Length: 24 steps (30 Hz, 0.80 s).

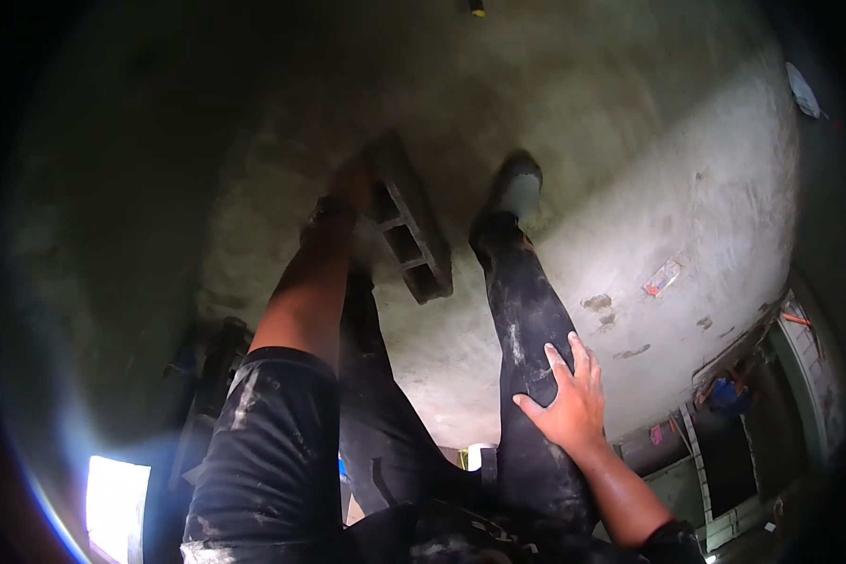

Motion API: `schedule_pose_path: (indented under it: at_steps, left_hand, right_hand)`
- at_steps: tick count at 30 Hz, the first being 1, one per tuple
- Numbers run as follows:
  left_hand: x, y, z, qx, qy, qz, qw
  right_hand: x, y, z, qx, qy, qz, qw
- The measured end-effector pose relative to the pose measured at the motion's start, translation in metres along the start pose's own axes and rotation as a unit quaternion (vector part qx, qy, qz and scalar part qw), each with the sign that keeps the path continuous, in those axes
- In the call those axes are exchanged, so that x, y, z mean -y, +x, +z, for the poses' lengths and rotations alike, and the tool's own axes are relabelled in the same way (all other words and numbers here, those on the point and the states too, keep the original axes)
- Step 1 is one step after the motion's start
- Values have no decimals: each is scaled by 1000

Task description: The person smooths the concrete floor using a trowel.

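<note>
A person stands on a concrete floor [630,188], looking down at their own legs and a hollow concrete block [409,235].

The left hand [352,183] reaches down to the block's upper end beside the left leg; its grip is too dark to judge. The right hand [566,399] lies flat and open on the right thigh. A dusty boot [519,183] is planted just right of the block.
</note>
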State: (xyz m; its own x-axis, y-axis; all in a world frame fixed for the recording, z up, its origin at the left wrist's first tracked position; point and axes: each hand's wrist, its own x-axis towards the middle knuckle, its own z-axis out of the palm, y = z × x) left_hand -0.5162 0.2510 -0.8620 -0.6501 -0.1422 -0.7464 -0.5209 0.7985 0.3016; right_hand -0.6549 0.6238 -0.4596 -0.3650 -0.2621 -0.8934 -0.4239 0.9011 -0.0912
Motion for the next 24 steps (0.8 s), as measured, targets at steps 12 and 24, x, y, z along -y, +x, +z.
schedule_pose_path:
  at_steps: [12, 24]
  left_hand:
    - [64, -159, 79, -55, -114, -206, 970]
    - [105, -202, 73, 77, -100, -319, 939]
  right_hand:
    - [7, -2, -5, -2, 10, 17, 1000]
    - [7, -8, -16, -22, 62, 14, 998]
